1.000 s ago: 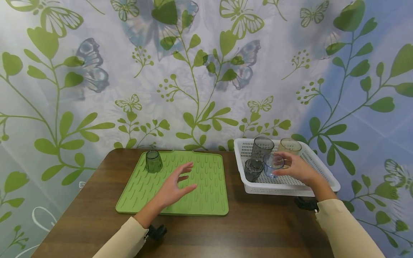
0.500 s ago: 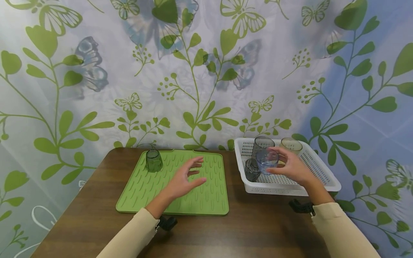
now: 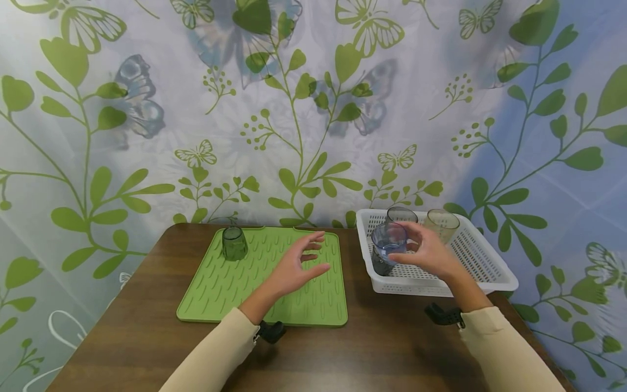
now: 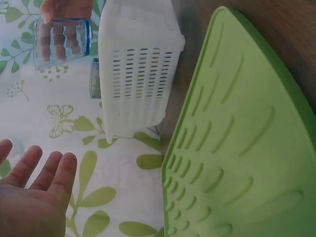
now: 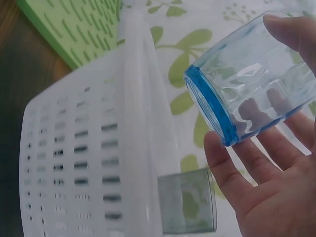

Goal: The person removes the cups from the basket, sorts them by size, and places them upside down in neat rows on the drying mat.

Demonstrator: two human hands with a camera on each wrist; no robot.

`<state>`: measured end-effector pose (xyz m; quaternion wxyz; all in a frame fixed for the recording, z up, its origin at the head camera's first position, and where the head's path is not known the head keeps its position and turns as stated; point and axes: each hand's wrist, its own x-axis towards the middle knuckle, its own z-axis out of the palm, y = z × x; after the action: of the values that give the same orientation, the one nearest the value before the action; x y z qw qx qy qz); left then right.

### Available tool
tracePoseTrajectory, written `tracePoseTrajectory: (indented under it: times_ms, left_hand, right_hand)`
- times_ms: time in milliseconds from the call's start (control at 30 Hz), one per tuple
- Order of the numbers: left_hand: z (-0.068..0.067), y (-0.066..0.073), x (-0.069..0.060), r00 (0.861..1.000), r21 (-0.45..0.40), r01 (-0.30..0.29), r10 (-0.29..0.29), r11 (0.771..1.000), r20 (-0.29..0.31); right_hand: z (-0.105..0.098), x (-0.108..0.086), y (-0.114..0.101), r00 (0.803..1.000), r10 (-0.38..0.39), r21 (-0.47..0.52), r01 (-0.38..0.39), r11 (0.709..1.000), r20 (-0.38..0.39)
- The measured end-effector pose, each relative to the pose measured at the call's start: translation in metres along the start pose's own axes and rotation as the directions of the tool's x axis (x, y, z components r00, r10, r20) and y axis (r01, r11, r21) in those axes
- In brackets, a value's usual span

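My right hand [image 3: 428, 253] grasps the clear blue glass [image 3: 388, 244], thumb one side, fingers the other; glass is up above the rim of the white basket [image 3: 421, 287], toward its left end. Yellowish glass [image 3: 444, 222] sits far side in the basket. Left hand [image 3: 289, 270] released, fingers extended, above the green mat [image 3: 210, 299]. Dark green glass [image 3: 234, 244] stands at the mat's far left corner.

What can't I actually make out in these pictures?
Head view: the lower part of the tall smoky glass, behind the right hand and the blue glass.
Left wrist view: most of the inside of the white basket, behind its side wall.
Left wrist view: part of the left hand, cut off by the left and bottom edges.
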<state>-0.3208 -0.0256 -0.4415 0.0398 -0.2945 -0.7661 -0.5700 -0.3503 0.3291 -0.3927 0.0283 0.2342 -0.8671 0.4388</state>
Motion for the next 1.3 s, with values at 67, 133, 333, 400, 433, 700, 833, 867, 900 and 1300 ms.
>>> tracePoseTrajectory:
  times_ms: [67,133,333,400,433,700,833,867,900,1300]
  left_hand:
    - [0.002,0.001,0.003,1.0,-0.003,-0.003,0.003,1.0,-0.003]
    - [0.004,0.001,0.006,1.0,-0.01,-0.006,0.006,1.0,-0.007]
    - [0.011,0.003,0.012,1.0,-0.033,-0.001,0.001,0.999,-0.019]
    - [0.013,0.004,0.014,1.0,-0.047,-0.004,0.003,0.999,-0.022]
    - [0.014,0.005,0.014,1.0,-0.054,-0.004,0.002,0.999,-0.023]
    - [0.02,0.014,0.017,0.999,-0.037,0.029,-0.03,0.999,-0.025]
    - [0.023,0.017,0.018,0.998,-0.036,0.054,-0.054,0.998,-0.018]
    - [0.024,0.018,0.019,0.998,-0.036,0.063,-0.063,0.997,-0.011]
    - [0.024,0.019,0.019,0.997,-0.032,0.072,-0.072,0.997,-0.006]
    - [0.03,0.028,0.028,0.992,-0.002,0.125,-0.125,0.992,0.018]
  right_hand:
    - [0.003,0.002,-0.003,1.0,-0.011,0.006,0.011,1.0,-0.005]
    - [0.007,0.003,-0.005,1.0,-0.017,0.006,0.017,1.0,-0.01]
    - [0.016,0.005,-0.013,0.999,-0.03,-0.038,0.029,0.999,-0.023]
    - [0.018,0.005,-0.015,0.999,-0.037,-0.047,0.036,0.998,-0.026]
    - [0.02,0.006,-0.017,0.999,-0.04,-0.044,0.038,0.998,-0.031]
    - [0.031,0.012,-0.023,0.995,-0.101,0.02,0.102,0.995,-0.014]
    - [0.037,0.014,-0.024,0.993,-0.121,0.025,0.121,0.992,-0.003]
    - [0.038,0.014,-0.024,0.992,-0.125,0.021,0.125,0.992,-0.001]
    - [0.039,0.014,-0.025,0.992,-0.128,0.008,0.128,0.992,-0.001]
    - [0.046,0.019,-0.036,0.984,-0.177,-0.065,0.179,0.982,0.033]
